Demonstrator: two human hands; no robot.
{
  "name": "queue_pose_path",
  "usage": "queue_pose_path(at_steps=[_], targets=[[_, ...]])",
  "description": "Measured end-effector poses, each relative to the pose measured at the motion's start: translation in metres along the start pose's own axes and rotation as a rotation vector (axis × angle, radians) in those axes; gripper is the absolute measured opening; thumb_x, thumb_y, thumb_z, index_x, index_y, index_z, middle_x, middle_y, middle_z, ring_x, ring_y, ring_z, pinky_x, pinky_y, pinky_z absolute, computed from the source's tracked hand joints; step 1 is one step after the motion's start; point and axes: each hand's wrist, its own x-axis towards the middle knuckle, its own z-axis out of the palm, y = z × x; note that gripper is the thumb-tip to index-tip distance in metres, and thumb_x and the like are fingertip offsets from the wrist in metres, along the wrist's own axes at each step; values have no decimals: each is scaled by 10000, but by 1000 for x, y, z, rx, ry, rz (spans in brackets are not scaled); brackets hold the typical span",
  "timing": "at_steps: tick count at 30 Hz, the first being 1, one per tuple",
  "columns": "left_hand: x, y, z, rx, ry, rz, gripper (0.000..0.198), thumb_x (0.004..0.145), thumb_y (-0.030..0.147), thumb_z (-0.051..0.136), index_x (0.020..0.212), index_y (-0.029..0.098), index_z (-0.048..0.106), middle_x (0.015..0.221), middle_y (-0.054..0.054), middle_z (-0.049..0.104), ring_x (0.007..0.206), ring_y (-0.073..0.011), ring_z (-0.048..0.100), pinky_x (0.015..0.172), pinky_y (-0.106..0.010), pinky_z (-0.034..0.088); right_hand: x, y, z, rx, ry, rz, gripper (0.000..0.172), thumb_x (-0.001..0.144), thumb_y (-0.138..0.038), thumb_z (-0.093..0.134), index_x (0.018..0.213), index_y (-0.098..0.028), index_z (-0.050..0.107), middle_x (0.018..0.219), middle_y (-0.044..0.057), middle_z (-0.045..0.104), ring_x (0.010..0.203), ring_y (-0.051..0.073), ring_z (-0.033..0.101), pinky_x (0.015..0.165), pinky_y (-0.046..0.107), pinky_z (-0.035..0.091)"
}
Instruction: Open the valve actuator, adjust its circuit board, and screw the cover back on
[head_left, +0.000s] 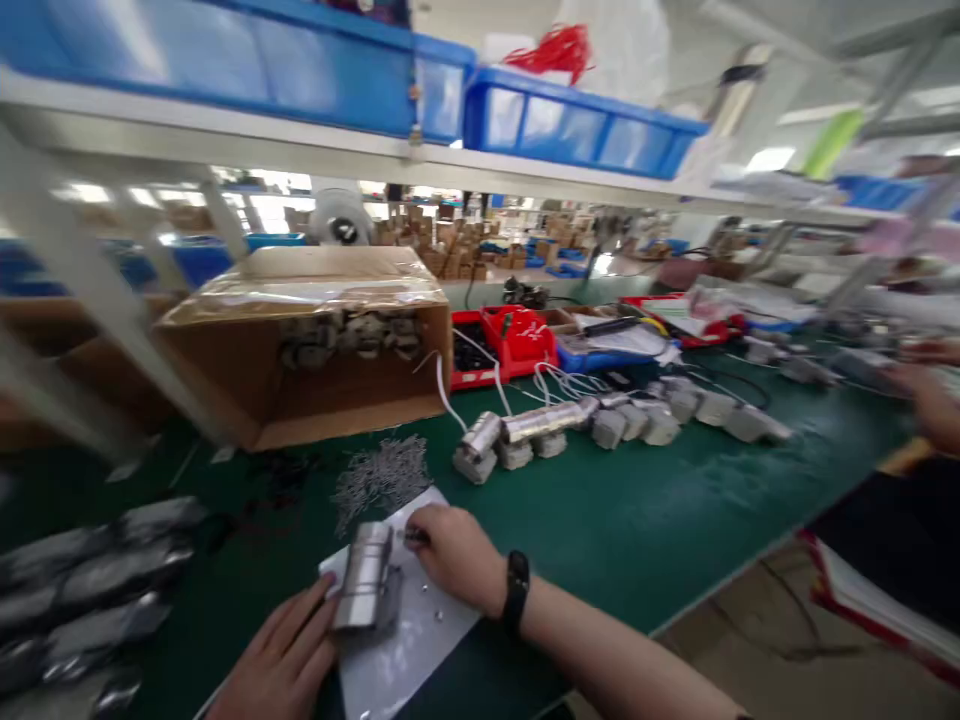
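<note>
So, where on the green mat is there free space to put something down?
The widest bare patch of the green mat lies right of the right hand, between the row of metal parts and the table's front edge. It is crowded around the cardboard box, the pile of pins and the left hand.

Person, head-camera view: 2 bare hands, left hand (281,665) and right hand (454,555). Forearms bare, no sleeves in view. 1 black wristband (516,593) with smooth strap, on right wrist. No gloves.
</note>
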Motion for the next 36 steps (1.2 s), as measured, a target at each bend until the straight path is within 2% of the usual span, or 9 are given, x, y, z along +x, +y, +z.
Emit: queue_pose_path(at_steps=[3, 7, 10, 13, 15, 19, 25, 31, 36], targets=[[13, 4, -31, 80, -46, -158, 354, 835, 111, 315, 910, 220, 644, 1043, -30, 643, 1096, -222, 499, 928, -345, 310, 40, 2, -7, -17, -46, 39, 162, 882, -216, 469, 920, -188, 624, 950, 56, 659, 906, 187, 609, 756, 246, 408], [74, -23, -61, -50, -359, -715, 222, 863, 173, 365, 863, 184, 586, 895, -55, 604, 867, -216, 554, 778, -340, 395, 88, 7, -3, -112, -75, 146, 168, 849, -291, 537, 920, -173, 633, 922, 108, 656, 903, 249, 619, 725, 294, 427], [112, -52, -45, -126, -479, -843, 199, 821, 253, 551, 1007, 186, 572, 903, -54, 612, 845, -220, 582, 741, -314, 428, 112, 6, 8, -188, -63, 200, 316, 779, -295, 648, 1058, -159, 589, 1041, 150, 618, 958, 292, 606, 740, 329, 437], [128, -75, -6, -121, -500, -903, 656, 546, 272, 844, 1111, 144, 536, 1104, -126, 562, 972, -275, 569, 791, -313, 455, 121, 3, 18, -239, -51, 195, 307, 819, -192, 580, 1121, -143, 552, 1068, 160, 604, 968, 279, 610, 755, 333, 440], [128, -83, 17, -118, -501, -939, 532, 602, 253, 825, 1047, 121, 565, 1081, -121, 572, 958, -263, 572, 815, -360, 469, 120, 6, 21, -259, -49, 162, 250, 859, -132, 468, 1088, -150, 566, 1036, 145, 621, 958, 268, 618, 744, 331, 441], [120, -83, 41, -153, -445, -983, 129, 829, 220, 628, 921, 135, 599, 1035, -66, 587, 984, -214, 551, 884, -413, 448, 115, 25, 22, -280, -49, 94, 297, 911, -179, 311, 965, -173, 603, 1006, 133, 635, 896, 275, 633, 701, 354, 437], [116, -83, 38, -331, -297, -1062, 27, 818, 137, 613, 798, 123, 601, 1015, -67, 591, 1061, -229, 507, 965, -457, 378, 123, 52, 21, -118, 95, 60, 305, 874, -332, 316, 914, -205, 590, 890, 145, 644, 778, 305, 615, 678, 403, 418], [123, -80, 4, -796, 95, -1203, 101, 842, 177, 579, 757, 124, 566, 798, -26, 590, 836, -180, 576, 833, -385, 458, 75, 40, 5, 850, 46, 289, 347, 648, -483, 653, 819, -194, 565, 649, 16, 530, 431, 104, 386, 397, 234, 278], [87, -35, -42, -1383, 344, -1358, 120, 881, 226, 478, 807, 142, 523, 733, -28, 574, 630, -95, 555, 597, -194, 440, 28, 6, 2, 1345, -156, 450, 383, 555, -387, 716, 794, -152, 529, 514, -103, 273, 404, 22, 127, 380, 181, 101]])
